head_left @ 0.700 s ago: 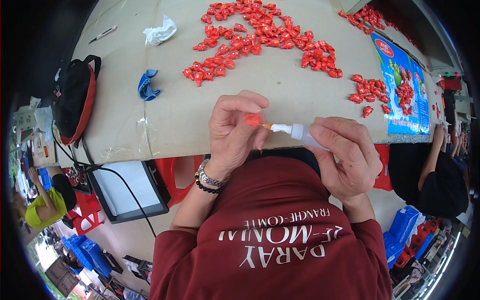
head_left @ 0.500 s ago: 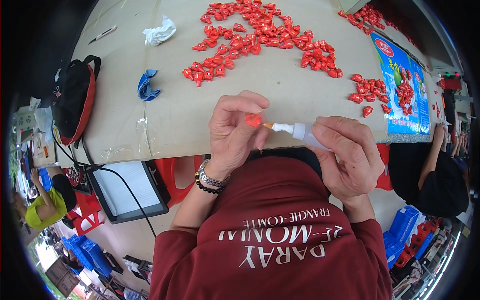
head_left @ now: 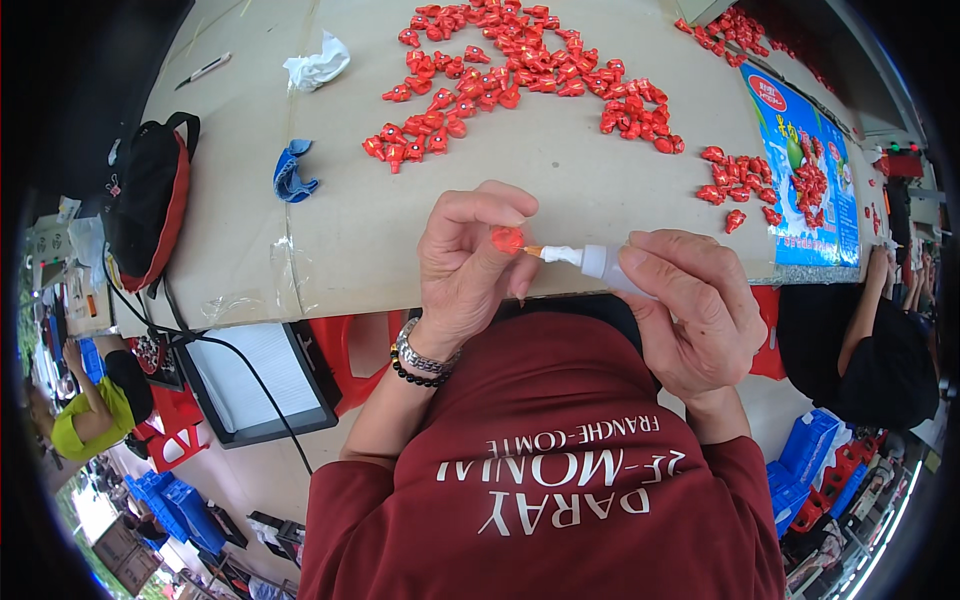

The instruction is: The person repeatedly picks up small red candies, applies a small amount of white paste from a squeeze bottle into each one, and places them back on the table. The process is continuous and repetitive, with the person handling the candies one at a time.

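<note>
Between thumb and fingers of my left hand (head_left: 468,250) is a small red piece (head_left: 507,240), held above the table's near edge. My right hand (head_left: 695,305) grips a whitish squeeze bottle (head_left: 603,263) with a thin nozzle, its neck wrapped in white material. The nozzle tip points left and meets or nearly meets the red piece; I cannot tell whether they touch. Beyond my hands, many small red pieces with gold marks (head_left: 540,70) lie in a loose heap on the table (head_left: 380,240).
A blue curved scrap (head_left: 293,172), crumpled white tissue (head_left: 318,62) and a pen (head_left: 203,70) lie left. At the table's left edge is a black-and-red bag (head_left: 150,205). More red pieces lie right, some on a blue printed sheet (head_left: 815,170). Co-workers sit at both sides.
My right hand and the bottle have shifted slightly left, bringing the nozzle tip closer to the red piece. My left hand stays nearly still.
</note>
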Available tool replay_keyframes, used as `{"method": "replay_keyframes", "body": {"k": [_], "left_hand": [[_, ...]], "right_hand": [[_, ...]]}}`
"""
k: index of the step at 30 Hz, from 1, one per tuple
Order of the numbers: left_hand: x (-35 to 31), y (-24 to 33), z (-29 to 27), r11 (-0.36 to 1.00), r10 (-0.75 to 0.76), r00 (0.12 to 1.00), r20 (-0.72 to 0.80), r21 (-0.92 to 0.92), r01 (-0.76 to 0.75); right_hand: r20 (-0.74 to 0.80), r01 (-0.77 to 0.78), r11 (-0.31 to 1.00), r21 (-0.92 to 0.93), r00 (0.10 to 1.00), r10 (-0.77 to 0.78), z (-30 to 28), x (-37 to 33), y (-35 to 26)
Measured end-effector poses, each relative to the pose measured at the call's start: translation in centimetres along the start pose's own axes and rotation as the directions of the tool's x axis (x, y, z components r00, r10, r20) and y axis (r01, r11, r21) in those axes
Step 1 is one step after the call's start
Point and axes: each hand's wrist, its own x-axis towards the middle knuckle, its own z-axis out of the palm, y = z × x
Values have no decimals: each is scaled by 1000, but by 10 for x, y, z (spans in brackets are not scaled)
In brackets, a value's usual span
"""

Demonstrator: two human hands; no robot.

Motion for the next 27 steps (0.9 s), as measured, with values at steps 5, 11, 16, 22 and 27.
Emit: {"method": "replay_keyframes", "body": {"k": [5, 11, 16, 22, 27], "left_hand": [[0, 0, 1, 998, 31, 999, -24, -49, -33], [-1, 5, 2, 999, 31, 994, -102, -35, -35], [-3, 6, 0, 999, -42, 987, -156, -20, 40], [-7, 6, 4, 992, -122, 976, -180, -13, 122], [-9, 3, 0, 990, -143, 976, -164, -28, 140]], "right_hand": [[-7, 3, 1000, 11, 1000, -2, 0, -1, 1], [-99, -399, 826, 398, 877, 471, 4, -3, 23], [82, -591, 438, 678, 653, 753, 11, 5, 63], [65, -596, 797, 100, 803, 592, 17, 27, 90], [168, -253, 948, -194, 943, 286, 28, 47, 104]]}}
